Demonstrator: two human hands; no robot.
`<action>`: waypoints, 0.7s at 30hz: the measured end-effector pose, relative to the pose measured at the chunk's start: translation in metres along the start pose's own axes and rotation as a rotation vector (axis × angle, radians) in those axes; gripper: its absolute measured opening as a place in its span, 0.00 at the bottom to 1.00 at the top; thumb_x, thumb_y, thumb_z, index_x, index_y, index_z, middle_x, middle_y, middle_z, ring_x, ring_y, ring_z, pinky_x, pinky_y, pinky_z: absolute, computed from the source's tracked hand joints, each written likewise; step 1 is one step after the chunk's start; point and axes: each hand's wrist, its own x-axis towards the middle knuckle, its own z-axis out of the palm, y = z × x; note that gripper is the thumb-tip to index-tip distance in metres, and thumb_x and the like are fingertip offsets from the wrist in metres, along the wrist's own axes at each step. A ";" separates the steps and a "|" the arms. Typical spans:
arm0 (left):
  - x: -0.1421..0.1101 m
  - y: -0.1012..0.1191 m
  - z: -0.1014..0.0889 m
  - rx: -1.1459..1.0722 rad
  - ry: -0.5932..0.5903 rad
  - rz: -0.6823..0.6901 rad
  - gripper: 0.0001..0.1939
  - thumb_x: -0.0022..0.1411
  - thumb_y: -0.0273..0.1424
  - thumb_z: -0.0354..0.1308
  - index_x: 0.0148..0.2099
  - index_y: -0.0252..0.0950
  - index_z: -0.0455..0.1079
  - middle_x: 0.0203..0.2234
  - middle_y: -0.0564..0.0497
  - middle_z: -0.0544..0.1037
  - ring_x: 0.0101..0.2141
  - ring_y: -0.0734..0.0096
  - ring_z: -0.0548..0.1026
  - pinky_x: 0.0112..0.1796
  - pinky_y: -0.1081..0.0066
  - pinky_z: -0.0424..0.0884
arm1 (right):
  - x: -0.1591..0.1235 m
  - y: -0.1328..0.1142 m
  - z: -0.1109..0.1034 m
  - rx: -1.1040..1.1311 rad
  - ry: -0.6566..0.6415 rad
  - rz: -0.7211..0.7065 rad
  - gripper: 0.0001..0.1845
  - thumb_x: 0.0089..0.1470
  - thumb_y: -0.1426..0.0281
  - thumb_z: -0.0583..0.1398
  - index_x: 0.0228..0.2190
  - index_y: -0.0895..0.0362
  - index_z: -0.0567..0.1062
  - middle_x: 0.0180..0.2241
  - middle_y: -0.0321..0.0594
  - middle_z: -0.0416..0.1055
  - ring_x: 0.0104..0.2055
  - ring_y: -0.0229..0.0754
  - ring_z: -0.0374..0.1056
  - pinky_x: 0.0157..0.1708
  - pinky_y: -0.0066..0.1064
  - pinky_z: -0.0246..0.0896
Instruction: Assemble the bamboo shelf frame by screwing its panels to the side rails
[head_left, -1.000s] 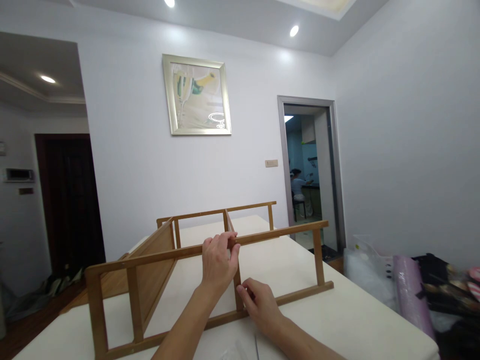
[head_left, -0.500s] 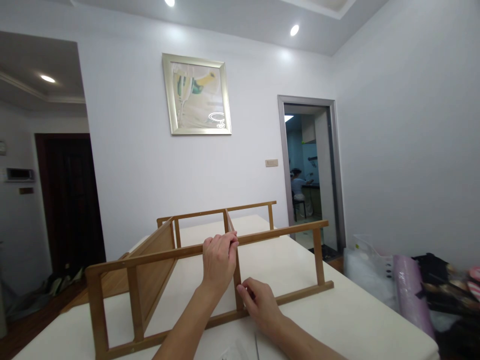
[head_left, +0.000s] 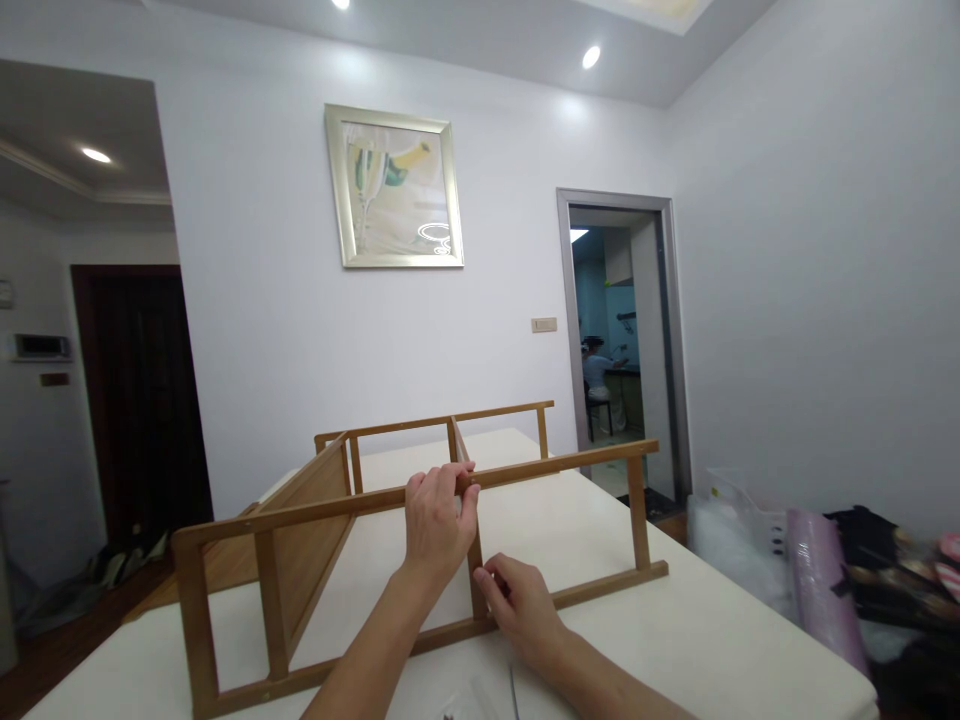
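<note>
A brown wooden shelf rack (head_left: 566, 463) lies on its side on the white table (head_left: 675, 650), its near ladder-like side frame facing me. My left hand (head_left: 441, 515) is closed around that frame's upper rail, where a middle crossbar (head_left: 475, 555) joins it. Its thumb and forefinger are at a small spot on the joint; whether they pinch a screw there I cannot tell. Lower down, my right hand (head_left: 521, 607) has curled fingers against the same crossbar, near the bottom rail (head_left: 607, 584). A solid wooden panel (head_left: 311, 540) spans the two side frames at left.
A small clear plastic bag (head_left: 469, 700) lies at the table's near edge. Beyond the table's right side are a purple wrapped roll (head_left: 825, 590) and piled items. Through the doorway, a person (head_left: 596, 372) sits at a counter.
My left thumb and fingertips closed together at the joint, then parted slightly again. My right hand and the wooden rack have stayed in place.
</note>
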 end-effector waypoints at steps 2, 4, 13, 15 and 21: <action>0.000 0.000 0.000 0.002 0.002 0.011 0.04 0.61 0.25 0.54 0.37 0.40 0.68 0.35 0.51 0.80 0.34 0.65 0.74 0.41 0.61 0.60 | 0.000 0.000 0.000 0.006 0.002 0.002 0.20 0.61 0.58 0.50 0.25 0.56 0.69 0.20 0.34 0.66 0.23 0.35 0.57 0.25 0.25 0.49; 0.000 0.000 0.001 0.000 0.006 0.029 0.05 0.61 0.25 0.54 0.34 0.39 0.67 0.37 0.51 0.80 0.34 0.65 0.75 0.41 0.61 0.60 | 0.000 0.000 0.000 0.010 0.003 0.004 0.20 0.61 0.57 0.50 0.25 0.56 0.70 0.20 0.34 0.66 0.22 0.35 0.57 0.24 0.25 0.49; 0.001 0.001 0.001 0.020 0.017 0.036 0.06 0.63 0.25 0.51 0.37 0.39 0.69 0.37 0.50 0.81 0.34 0.65 0.75 0.41 0.62 0.61 | 0.000 -0.001 -0.001 -0.003 0.012 -0.018 0.20 0.61 0.57 0.50 0.25 0.56 0.71 0.19 0.34 0.66 0.22 0.35 0.57 0.24 0.26 0.49; 0.001 0.002 0.001 0.031 0.007 0.037 0.06 0.63 0.25 0.51 0.37 0.39 0.69 0.37 0.50 0.81 0.33 0.66 0.75 0.41 0.62 0.60 | 0.001 -0.001 -0.001 -0.007 0.016 -0.023 0.20 0.61 0.58 0.50 0.25 0.56 0.71 0.19 0.33 0.65 0.22 0.35 0.57 0.24 0.26 0.49; 0.000 -0.001 -0.001 0.044 -0.034 0.033 0.08 0.65 0.25 0.49 0.40 0.39 0.70 0.39 0.49 0.81 0.35 0.66 0.75 0.41 0.61 0.61 | 0.001 -0.003 -0.003 -0.006 -0.005 -0.025 0.20 0.62 0.58 0.49 0.26 0.56 0.70 0.20 0.34 0.66 0.23 0.35 0.58 0.26 0.25 0.51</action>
